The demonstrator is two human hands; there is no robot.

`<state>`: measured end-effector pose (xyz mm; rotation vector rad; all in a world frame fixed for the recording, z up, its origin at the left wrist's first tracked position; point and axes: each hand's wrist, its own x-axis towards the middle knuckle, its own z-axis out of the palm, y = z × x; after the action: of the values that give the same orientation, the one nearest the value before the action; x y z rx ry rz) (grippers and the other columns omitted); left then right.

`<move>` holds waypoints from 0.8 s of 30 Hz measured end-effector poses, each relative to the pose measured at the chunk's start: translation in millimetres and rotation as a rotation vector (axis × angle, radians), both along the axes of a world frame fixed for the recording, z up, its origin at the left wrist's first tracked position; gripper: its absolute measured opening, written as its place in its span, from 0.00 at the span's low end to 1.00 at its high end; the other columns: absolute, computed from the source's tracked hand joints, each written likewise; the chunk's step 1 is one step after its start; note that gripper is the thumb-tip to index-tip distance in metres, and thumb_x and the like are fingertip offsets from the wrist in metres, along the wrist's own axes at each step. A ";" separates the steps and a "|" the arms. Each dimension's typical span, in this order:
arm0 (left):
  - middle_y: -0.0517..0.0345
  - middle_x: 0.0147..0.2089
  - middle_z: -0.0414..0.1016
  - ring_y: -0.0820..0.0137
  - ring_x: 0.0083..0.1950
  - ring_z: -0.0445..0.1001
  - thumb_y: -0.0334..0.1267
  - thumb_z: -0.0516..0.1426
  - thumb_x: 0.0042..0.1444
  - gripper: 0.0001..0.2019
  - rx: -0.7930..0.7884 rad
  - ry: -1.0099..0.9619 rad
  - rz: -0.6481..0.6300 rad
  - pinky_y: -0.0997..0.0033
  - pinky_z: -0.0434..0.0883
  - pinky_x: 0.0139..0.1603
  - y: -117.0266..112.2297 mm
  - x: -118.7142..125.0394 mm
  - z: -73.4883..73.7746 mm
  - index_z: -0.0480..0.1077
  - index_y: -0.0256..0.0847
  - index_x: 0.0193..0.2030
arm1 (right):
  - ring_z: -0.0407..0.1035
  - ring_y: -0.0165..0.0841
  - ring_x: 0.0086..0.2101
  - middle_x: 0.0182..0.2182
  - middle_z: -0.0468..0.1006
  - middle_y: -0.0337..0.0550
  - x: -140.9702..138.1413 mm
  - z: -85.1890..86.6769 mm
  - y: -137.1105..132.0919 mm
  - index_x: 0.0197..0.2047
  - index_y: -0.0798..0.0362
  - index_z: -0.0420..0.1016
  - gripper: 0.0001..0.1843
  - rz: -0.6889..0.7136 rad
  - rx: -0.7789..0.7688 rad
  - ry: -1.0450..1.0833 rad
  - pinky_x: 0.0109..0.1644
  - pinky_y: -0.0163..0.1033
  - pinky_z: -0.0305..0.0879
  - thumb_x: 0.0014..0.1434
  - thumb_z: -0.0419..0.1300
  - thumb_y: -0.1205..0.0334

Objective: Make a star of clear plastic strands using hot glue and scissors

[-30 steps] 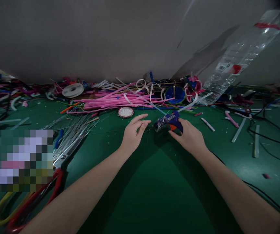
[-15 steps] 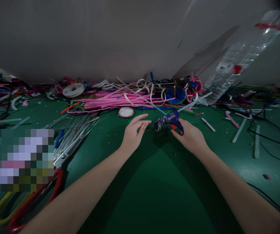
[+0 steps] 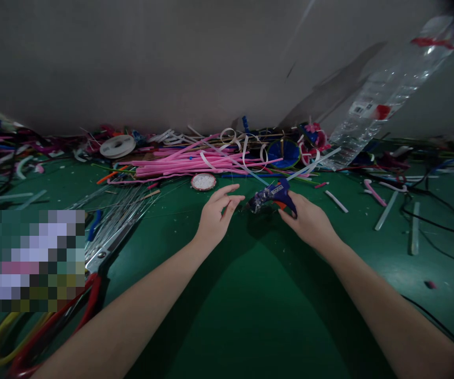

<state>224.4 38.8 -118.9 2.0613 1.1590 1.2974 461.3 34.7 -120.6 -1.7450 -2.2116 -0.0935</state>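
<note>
My right hand [image 3: 311,217] is wrapped round the handle of a blue hot glue gun [image 3: 277,191] with an orange trigger. The gun's nozzle end, coated in strings of glue, points left toward my left hand. A translucent glue stick [image 3: 314,165] seems to come out of its back end. My left hand [image 3: 216,215] hovers just left of the nozzle, apart from it. Its thumb and index fingertip meet in a pinch, with another finger stretched above them. Whatever sits between those fingertips is too small to make out.
Large scissors [image 3: 95,300] with red and yellow handles lie left beside clear thin strands [image 3: 112,210]. Pink stems [image 3: 187,162], a white spool [image 3: 118,146] and a small dish of white bits [image 3: 203,182] lie behind. A plastic bottle [image 3: 393,95] leans on the wall at right.
Both hands and the glue gun keep almost the same place. The whole view has shifted very slightly.
</note>
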 end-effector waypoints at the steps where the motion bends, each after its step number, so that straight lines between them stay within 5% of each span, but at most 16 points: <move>1: 0.54 0.57 0.65 0.65 0.56 0.65 0.41 0.45 0.62 0.15 0.001 0.000 0.001 0.60 0.67 0.52 0.0 0.1 0.0 0.72 0.43 0.42 | 0.69 0.40 0.34 0.45 0.71 0.55 0.1 -0.3 0.1 0.57 0.61 0.57 0.30 0.001 -0.001 0.003 0.29 0.41 0.65 0.58 0.46 0.50; 24: 0.54 0.56 0.65 0.65 0.55 0.65 0.42 0.44 0.62 0.16 0.006 0.002 0.009 0.62 0.69 0.49 -1.0 0.8 1.8 0.72 0.43 0.42 | 0.69 0.41 0.37 0.47 0.70 0.56 -0.2 1.8 -1.2 0.58 0.60 0.55 0.29 0.026 -0.005 -0.029 0.30 0.40 0.65 0.59 0.44 0.51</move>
<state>225.3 37.8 -117.1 2.0642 1.1679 1.3056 461.1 33.5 -118.8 -1.7274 -2.2563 -0.1078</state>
